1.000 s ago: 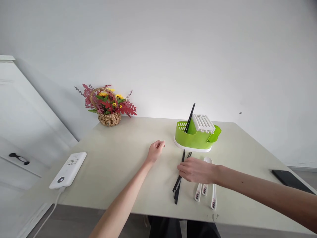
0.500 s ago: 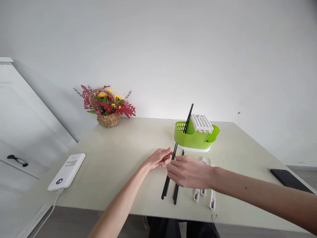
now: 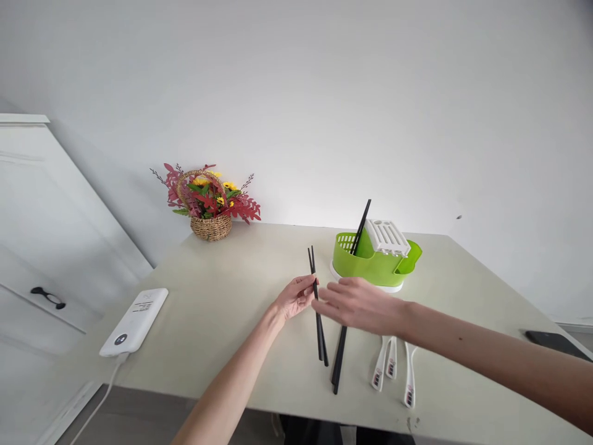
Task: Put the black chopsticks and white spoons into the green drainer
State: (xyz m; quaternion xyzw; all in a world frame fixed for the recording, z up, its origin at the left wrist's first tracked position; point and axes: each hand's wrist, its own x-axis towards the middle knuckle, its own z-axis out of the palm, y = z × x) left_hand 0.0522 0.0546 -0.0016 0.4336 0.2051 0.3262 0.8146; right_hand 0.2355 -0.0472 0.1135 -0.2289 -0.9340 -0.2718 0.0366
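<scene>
My left hand [image 3: 295, 297] pinches a pair of black chopsticks [image 3: 317, 309], held nearly upright above the beige table [image 3: 231, 290]. My right hand [image 3: 359, 305] hovers just right of them with fingers stretched out, holding nothing. Under it, more black chopsticks [image 3: 338, 361] lie on the table. Three white spoons [image 3: 393, 366] lie to their right near the front edge. Behind stands a green cutlery holder [image 3: 375, 262] with a white slotted insert and one black chopstick [image 3: 361, 226] leaning in it.
A wicker flower basket [image 3: 209, 204] sits at the table's back left. A white power bank [image 3: 135, 313] with a cable lies at the left edge. A black phone [image 3: 556, 343] lies at the far right. A white door stands on the left.
My right hand lifted chopsticks off the table and passed them over. My left hand now holds the pair upright, and my right hand has let go and opened.
</scene>
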